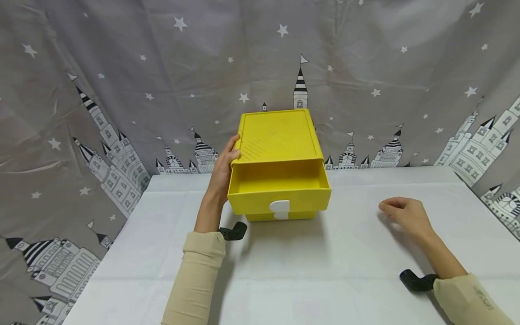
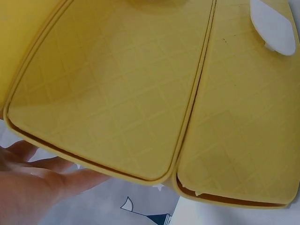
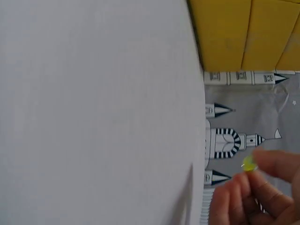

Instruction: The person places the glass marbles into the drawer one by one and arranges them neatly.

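A yellow drawer box (image 1: 280,135) stands on the table with its upper drawer (image 1: 280,201) pulled out; the inside that shows holds nothing visible. White half-round tabs (image 1: 279,206) mark the drawer fronts. My left hand (image 1: 221,169) rests against the box's left side, near its top edge. Textured yellow panels (image 2: 108,103) fill the left wrist view, with the left fingers (image 2: 51,164) stretched out beside them. Right of the box, my right hand (image 1: 408,216) is held above the table. Thumb and fingertips pinch a small, see-through yellow-green piece (image 3: 250,164), which the head view does not show.
A white cloth covers the table (image 1: 308,280). Behind it hangs a grey curtain (image 1: 252,49) printed with castles and stars. Dark wrist-worn devices sit at the left wrist (image 1: 233,231) and the right wrist (image 1: 417,280).
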The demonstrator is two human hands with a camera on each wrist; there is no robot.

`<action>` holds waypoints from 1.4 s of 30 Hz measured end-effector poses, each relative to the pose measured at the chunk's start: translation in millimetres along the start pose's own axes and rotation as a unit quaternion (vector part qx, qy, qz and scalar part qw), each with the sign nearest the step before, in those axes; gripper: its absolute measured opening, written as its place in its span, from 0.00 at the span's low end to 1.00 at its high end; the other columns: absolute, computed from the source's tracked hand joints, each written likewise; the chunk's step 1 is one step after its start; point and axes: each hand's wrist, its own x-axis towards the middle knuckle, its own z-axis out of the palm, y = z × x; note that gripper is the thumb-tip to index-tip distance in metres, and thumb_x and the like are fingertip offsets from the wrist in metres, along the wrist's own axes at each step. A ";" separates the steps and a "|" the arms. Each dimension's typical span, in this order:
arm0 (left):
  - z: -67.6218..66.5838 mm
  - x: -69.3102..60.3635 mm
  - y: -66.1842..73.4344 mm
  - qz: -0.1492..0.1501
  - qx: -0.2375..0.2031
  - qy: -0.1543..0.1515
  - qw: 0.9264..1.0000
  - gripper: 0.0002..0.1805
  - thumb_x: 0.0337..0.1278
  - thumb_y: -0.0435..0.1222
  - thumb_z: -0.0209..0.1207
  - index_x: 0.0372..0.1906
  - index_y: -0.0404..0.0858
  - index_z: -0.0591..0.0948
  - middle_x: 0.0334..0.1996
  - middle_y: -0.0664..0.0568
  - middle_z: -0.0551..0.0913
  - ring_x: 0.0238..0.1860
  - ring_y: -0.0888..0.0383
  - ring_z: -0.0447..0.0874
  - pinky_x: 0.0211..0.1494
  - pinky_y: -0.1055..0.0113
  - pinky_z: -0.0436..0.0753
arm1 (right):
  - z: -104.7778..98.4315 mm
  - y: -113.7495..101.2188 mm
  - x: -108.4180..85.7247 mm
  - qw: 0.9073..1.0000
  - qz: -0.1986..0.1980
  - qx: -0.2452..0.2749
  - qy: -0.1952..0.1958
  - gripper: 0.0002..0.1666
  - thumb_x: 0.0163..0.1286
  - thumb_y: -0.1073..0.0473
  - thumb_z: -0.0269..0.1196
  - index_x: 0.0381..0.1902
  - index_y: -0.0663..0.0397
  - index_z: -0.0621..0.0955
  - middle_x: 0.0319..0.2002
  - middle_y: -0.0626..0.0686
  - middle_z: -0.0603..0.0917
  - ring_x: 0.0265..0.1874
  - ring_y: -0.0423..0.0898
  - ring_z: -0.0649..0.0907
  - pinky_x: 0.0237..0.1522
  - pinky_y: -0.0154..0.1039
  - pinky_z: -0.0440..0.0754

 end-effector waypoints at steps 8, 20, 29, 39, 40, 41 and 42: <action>1.2 -0.2 -1.1 0.000 0.001 0.003 1.000 0.35 0.65 0.45 0.48 0.77 0.50 0.57 0.74 0.55 0.57 0.66 0.54 0.64 0.69 0.56 0.63 | -21.9 -12.5 -5.7 0.997 0.003 0.070 0.016 0.32 0.70 0.46 0.62 0.57 0.70 0.78 0.35 0.32 0.81 0.33 0.34 0.83 0.38 0.27 0.74; 0.1 0.1 -2.1 -0.001 -0.005 0.007 1.000 0.35 0.65 0.44 0.47 0.77 0.50 0.57 0.73 0.54 0.59 0.66 0.54 0.64 0.69 0.56 0.62 | -23.6 -50.8 -20.6 0.993 -0.033 0.110 0.039 0.26 0.70 0.50 0.64 0.53 0.69 0.79 0.34 0.33 0.82 0.33 0.36 0.82 0.41 0.29 0.73; 2.0 0.0 -1.5 -0.004 -0.005 0.009 1.000 0.35 0.65 0.44 0.47 0.77 0.50 0.58 0.74 0.54 0.58 0.66 0.54 0.64 0.70 0.56 0.62 | -19.3 -74.4 -37.2 0.986 -0.070 0.147 0.034 0.17 0.69 0.54 0.65 0.48 0.62 0.83 0.36 0.40 0.85 0.34 0.38 0.81 0.41 0.26 0.74; 2.6 -0.3 -0.4 0.001 -0.001 0.007 1.000 0.34 0.66 0.44 0.46 0.77 0.50 0.57 0.74 0.54 0.58 0.67 0.54 0.63 0.70 0.56 0.61 | -11.0 -127.3 -53.4 0.970 -0.165 0.171 0.055 0.11 0.66 0.64 0.66 0.45 0.64 0.84 0.37 0.41 0.85 0.38 0.38 0.83 0.42 0.26 0.78; 2.7 -0.4 -0.5 0.002 0.000 0.008 1.000 0.34 0.66 0.44 0.46 0.78 0.50 0.57 0.74 0.54 0.58 0.67 0.54 0.63 0.70 0.56 0.61 | -9.8 -133.3 -54.8 0.967 -0.176 0.174 0.055 0.12 0.66 0.64 0.66 0.45 0.65 0.84 0.37 0.42 0.85 0.38 0.38 0.83 0.42 0.26 0.79; 2.9 -0.3 -0.8 0.001 0.001 0.009 1.000 0.35 0.66 0.44 0.46 0.78 0.50 0.57 0.74 0.54 0.58 0.67 0.54 0.63 0.70 0.56 0.62 | -8.2 -138.9 -56.0 0.966 -0.187 0.172 0.055 0.12 0.66 0.64 0.66 0.45 0.65 0.84 0.38 0.43 0.85 0.38 0.39 0.83 0.42 0.26 0.79; 3.1 -0.1 -1.3 0.002 0.001 0.008 1.000 0.35 0.66 0.44 0.47 0.77 0.50 0.57 0.74 0.54 0.58 0.67 0.54 0.63 0.70 0.55 0.62 | -6.3 -144.2 -57.5 0.964 -0.197 0.168 0.055 0.12 0.66 0.64 0.66 0.45 0.65 0.84 0.38 0.44 0.85 0.38 0.39 0.83 0.42 0.27 0.79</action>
